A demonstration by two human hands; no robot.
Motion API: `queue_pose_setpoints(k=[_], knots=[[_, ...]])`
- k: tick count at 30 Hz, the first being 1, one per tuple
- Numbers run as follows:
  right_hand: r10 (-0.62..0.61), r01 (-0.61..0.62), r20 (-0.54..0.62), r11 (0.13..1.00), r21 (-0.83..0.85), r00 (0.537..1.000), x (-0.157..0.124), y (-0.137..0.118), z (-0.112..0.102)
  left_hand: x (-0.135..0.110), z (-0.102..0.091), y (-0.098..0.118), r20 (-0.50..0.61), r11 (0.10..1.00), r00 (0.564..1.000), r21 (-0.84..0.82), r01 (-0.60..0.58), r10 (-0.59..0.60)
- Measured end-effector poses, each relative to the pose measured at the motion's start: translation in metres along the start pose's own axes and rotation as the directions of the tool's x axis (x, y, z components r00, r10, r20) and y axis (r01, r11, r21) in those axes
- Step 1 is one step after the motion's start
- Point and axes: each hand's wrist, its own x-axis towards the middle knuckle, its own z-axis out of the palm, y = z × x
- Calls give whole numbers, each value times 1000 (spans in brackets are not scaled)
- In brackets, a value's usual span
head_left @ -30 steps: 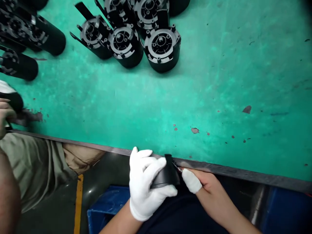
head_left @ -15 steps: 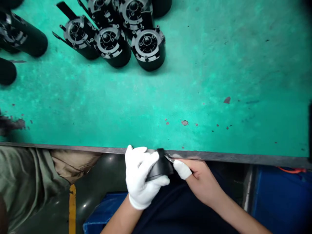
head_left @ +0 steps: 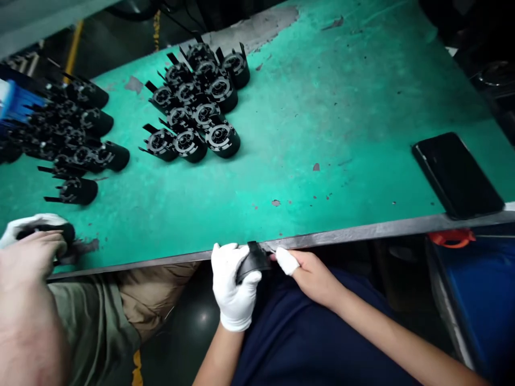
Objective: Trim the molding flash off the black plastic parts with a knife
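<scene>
**Hold the black part snug at the table edge**

Your left hand [head_left: 235,289], in the white glove, has the black part [head_left: 252,259]. The part is at 6 o'clock, right up against the near edge of the green table [head_left: 322,107], just above your lap.

How to do it well, as far as I can judge:
- Grip the part all the way round so it cannot spin or slip.
- Lean it on the table edge so it does not shake.
- Work with small, slow moves at the rim, and point them away from your gloved hand.
- Look down at the part, not at the far end of the table.

Your fingers:
- The left fingers [head_left: 225,258] are wrapped tight around the part, clamped on it.
- Your right hand [head_left: 314,274] is at 3 o'clock from the part. Its fingers are curled in close together.
- The white fingertip cover [head_left: 286,261] touches the side of the part. I cannot tell if that hand pinches something small there, as it is too tiny to see.

Around you: a pile of black round parts [head_left: 193,115] stands at 11 o'clock, well apart from your hands. A dark phone [head_left: 456,174] lies at 3 o'clock. Another person's hand [head_left: 32,257] is at 9 o'clock.
</scene>
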Motion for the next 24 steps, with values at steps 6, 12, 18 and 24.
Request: queue_pose_setpoints(k=[6,12,18,24], knots=[[12,-23,89,991,130,996,-5,-10,-3,-3,-4,-1,40,1000,999,-13,17,-17],[24,-38,95,989,144,995,1,-8,0,-6,-3,-1,36,999,999,-17,34,-34],[95,-119,153,981,154,984,-2,-11,2,-7,-6,0,62,999,997,-13,44,-43],[71,-83,72,983,164,995,-4,-10,9,-4,-4,0,62,999,997,-12,46,-46]])
